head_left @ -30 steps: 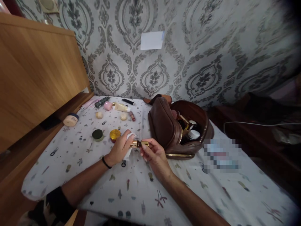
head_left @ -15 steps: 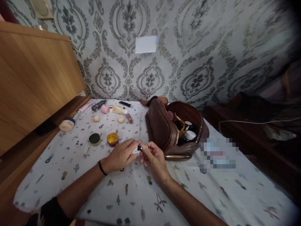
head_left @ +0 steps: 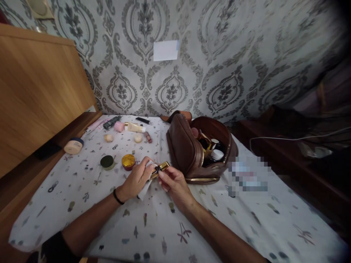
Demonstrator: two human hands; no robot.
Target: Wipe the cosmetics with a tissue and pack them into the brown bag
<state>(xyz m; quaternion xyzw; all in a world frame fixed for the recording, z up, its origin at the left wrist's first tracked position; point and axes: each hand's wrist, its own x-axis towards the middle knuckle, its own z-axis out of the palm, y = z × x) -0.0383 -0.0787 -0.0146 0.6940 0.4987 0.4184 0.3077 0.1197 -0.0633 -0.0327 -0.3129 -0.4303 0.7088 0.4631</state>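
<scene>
Near the middle of the cloth, my left hand (head_left: pixel 138 182) is closed around a white wipe (head_left: pixel 146 190), whose loose end hangs below the fingers. A small gold and dark tube (head_left: pixel 161 167), lipstick-like, lies between the two hands, its left part against the wipe. The fingertips of my right hand (head_left: pixel 177 182) pinch this tube from the right. Just left of the hands sit a gold-topped jar (head_left: pixel 128 161) and a dark-lidded green jar (head_left: pixel 108 162). An open brown leather bag (head_left: pixel 182 146) with several cosmetics inside stands right behind my right hand.
Farther back lie a cream tube (head_left: pixel 135 127), a pink jar (head_left: pixel 119 126), a dark tube (head_left: pixel 112 122) and a small reddish tube (head_left: pixel 148 137). A blue-lidded jar (head_left: pixel 74 145) stands by the wooden cabinet (head_left: pixel 41 91). A blurred-out item (head_left: pixel 248 176) lies right of the bag.
The gold tube has been turned and now shows more of its length between the hands. More of the white wipe hangs out below my left hand. The view has shifted slightly right.
</scene>
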